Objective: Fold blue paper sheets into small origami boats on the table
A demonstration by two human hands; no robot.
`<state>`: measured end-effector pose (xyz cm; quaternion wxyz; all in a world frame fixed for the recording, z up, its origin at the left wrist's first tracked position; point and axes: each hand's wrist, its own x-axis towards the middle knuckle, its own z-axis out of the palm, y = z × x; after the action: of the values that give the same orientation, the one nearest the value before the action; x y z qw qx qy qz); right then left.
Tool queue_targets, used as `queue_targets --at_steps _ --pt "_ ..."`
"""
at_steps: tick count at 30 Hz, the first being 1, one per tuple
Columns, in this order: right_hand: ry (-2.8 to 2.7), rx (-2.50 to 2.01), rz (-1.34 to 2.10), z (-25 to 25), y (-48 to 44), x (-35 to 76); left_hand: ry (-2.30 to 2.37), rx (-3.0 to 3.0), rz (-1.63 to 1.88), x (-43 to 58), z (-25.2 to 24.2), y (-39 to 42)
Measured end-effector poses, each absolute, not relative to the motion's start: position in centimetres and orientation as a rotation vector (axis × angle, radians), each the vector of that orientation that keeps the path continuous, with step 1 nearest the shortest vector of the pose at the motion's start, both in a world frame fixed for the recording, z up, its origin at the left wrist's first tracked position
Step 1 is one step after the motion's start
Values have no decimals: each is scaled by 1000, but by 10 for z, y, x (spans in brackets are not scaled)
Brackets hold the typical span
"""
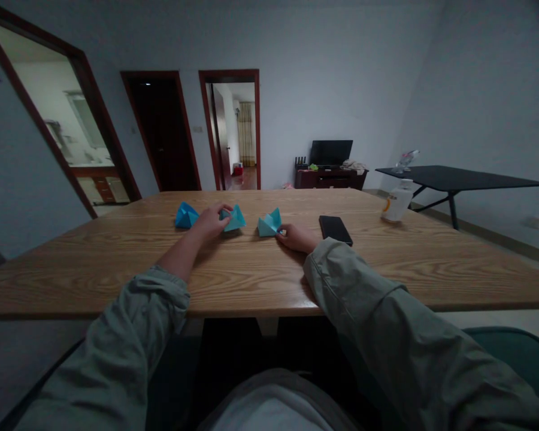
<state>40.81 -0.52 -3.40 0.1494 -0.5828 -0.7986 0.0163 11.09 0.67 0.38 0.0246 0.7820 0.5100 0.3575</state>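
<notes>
Three folded paper boats stand in a row on the wooden table [247,281]. My left hand [212,222] grips the near left edge of the middle, light blue paper boat [236,219] between thumb and fingers. Just left of that hand, partly behind it, is a darker blue paper boat [185,215]. The right-hand light blue paper boat [268,224] has a pointed end rising at its right. Fingertips of my right hand [296,237] pinch its lower right corner, and the forearm rests on the table.
A black phone-like slab [335,229] lies right of my right hand. Farther right stands a white bottle [397,202]. A black folding table [458,178] is beyond, with a clear plastic item [405,160] on it. At the back, a television [331,152] sits on a low cabinet.
</notes>
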Motion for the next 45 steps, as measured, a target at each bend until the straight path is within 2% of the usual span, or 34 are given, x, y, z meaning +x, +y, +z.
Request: queue_targets --at_steps 15,17,20,23,26,29,32,41,45 --pt "-2303 -1618 56 -37 -1 412 1568 2430 794 89 -24 23" --pt "-2304 -1615 73 -37 -1 412 1553 2406 849 85 -21 26" --pt "-2303 -1614 95 -36 -1 412 1605 2297 1111 72 -12 30" --pt "-2311 -1611 120 -35 -1 413 2047 2164 1346 48 -8 33" --pt "-2312 -1617 141 -35 -2 413 2412 1869 1152 23 -17 38" --pt "-2302 -1624 143 -34 -3 412 2432 1769 930 7 -31 48" --pt "-2303 -1624 144 -34 -3 412 2371 1780 902 2 -37 56" --pt "-2299 -1626 128 -39 4 414 2211 1647 1232 12 -23 54" --pt "-2302 -1624 95 -35 -2 413 1756 1396 1624 30 -3 43"
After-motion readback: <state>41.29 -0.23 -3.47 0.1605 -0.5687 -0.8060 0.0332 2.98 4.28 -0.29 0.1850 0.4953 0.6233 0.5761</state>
